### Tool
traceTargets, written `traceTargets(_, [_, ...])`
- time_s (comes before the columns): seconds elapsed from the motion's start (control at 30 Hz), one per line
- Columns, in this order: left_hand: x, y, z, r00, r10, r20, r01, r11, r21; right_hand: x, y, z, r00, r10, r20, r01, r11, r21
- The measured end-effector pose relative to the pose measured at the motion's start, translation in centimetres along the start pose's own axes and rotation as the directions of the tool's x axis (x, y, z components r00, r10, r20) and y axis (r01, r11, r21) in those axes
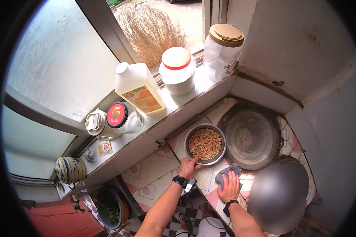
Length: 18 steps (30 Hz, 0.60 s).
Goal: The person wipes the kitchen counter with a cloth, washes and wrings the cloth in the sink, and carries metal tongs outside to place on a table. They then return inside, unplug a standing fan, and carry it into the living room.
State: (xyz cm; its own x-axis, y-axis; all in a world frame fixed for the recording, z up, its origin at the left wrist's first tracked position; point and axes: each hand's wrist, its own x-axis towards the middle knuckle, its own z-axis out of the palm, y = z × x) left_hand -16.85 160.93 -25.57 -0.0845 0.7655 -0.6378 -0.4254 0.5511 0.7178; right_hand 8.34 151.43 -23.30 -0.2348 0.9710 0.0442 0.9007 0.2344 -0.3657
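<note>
A round metal bowl (206, 144) of small brown and green pieces stands on the tiled counter. My left hand (188, 166) grips its near rim, fingers closed round the edge. To the right, my right hand (230, 187) lies with its fingers stretched over a grey cloth (228, 172), palm down on the counter, pressing it. A large dark round pan (251, 136) sits just behind the cloth, right of the bowl. Nearer me on the right is a big grey metal dome (280, 196).
Along the window ledge stand a plastic jug (140, 89), a white jar (177, 71), a gold-lidded container (224, 51), a red-lidded glass jar (124, 117) and a patterned pot (70, 170). Below left is a bucket of greens (110, 209). Walls border the counter at the right.
</note>
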Motion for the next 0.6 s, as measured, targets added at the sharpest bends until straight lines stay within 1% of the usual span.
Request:
traceTargets(0.03, [0.4, -0.1, 0.3, 0.999, 0.032, 0.014, -0.032, 0.999, -0.018, 0.1, 0.1, 0.0, 1.0, 0.007, 0.002, -0.007, 1.0, 0.0])
traceTargets(0.07, [0.4, 0.9, 0.5, 1.0, 0.026, 0.018, -0.026, 1.0, -0.015, 0.2, 0.1, 0.0, 1.0, 0.008, 0.001, -0.008, 1.0, 0.012])
traceTargets(0.1, [-0.4, 2.9, 0.5, 0.996, -0.091, -0.018, 0.093, 0.985, 0.147, 0.1, 0.1, -0.1, 1.0, 0.009, 0.001, -0.009, 1.0, 0.023])
traceTargets(0.13, [-1.2, 4.9, 0.4, 0.978, -0.196, -0.072, 0.209, 0.931, 0.301, 0.0, 0.1, -0.1, 1.0, 0.015, 0.003, -0.015, 1.0, 0.023])
traceTargets(0.17, [-1.8, 6.5, 0.2, 0.953, -0.231, -0.196, 0.286, 0.897, 0.338, 0.0, 0.1, -0.1, 1.0, 0.015, 0.007, -0.015, 1.0, 0.017])
traceTargets(0.2, [-0.9, 5.9, -1.4, 0.954, 0.003, -0.3, 0.152, 0.856, 0.493, 0.1, 0.1, -0.1, 1.0, 0.015, 0.009, -0.015, 1.0, 0.011])
traceTargets(0.23, [0.0, 5.2, -3.0, 0.902, 0.247, -0.353, 0.044, 0.762, 0.646, 0.1, 0.1, 0.0, 1.0, 0.02, 0.007, -0.02, 1.0, 0.012])
traceTargets(0.27, [0.0, 5.8, -3.7, 0.905, 0.247, -0.346, 0.04, 0.76, 0.649, 0.1, 0.1, 0.1, 1.0, 0.014, 0.003, -0.015, 1.0, 0.012])
traceTargets(0.3, [-0.1, 6.5, -4.3, 0.814, 0.549, -0.191, -0.135, 0.499, 0.856, 0.1, 0.2, 0.0, 1.0, 0.009, 0.0, -0.009, 1.0, 0.008])
traceTargets(0.33, [0.0, 7.0, -4.7, 0.653, 0.756, 0.044, -0.243, 0.154, 0.958, 0.0, 0.2, 0.0, 1.0, 0.017, -0.002, -0.017, 1.0, 0.0])
traceTargets(0.37, [0.5, 7.5, -5.0, 0.655, 0.754, 0.054, -0.258, 0.156, 0.954, 0.0, 0.2, 0.1, 1.0, 0.014, -0.001, -0.014, 1.0, 0.002])
traceTargets(0.43, [1.9, 8.5, -5.1, 0.57, 0.755, 0.326, -0.392, -0.099, 0.915, 0.0, 0.2, 0.0, 1.0, 0.013, 0.0, -0.013, 1.0, 0.001])
traceTargets(0.47, [2.4, 8.6, -5.3, 0.565, 0.755, 0.334, -0.407, -0.097, 0.908, 0.0, 0.3, 0.1, 1.0, 0.021, -0.007, -0.021, 1.0, -0.011])
traceTargets(0.53, [3.5, 8.2, -5.2, 0.589, 0.724, 0.359, -0.269, -0.244, 0.932, -0.1, 0.4, 0.2, 1.0, 0.009, -0.009, -0.009, 1.0, 0.007])
traceTargets(0.57, [3.4, 8.6, -4.3, 0.584, 0.725, 0.367, -0.282, -0.243, 0.928, -0.1, 0.3, 0.2, 1.0, 0.012, -0.006, -0.012, 1.0, 0.007])
traceTargets(0.6, [3.1, 9.1, -3.7, 0.698, 0.661, 0.274, -0.199, -0.189, 0.962, 0.0, 0.4, 0.1, 1.0, 0.018, -0.012, -0.018, 1.0, -0.001])
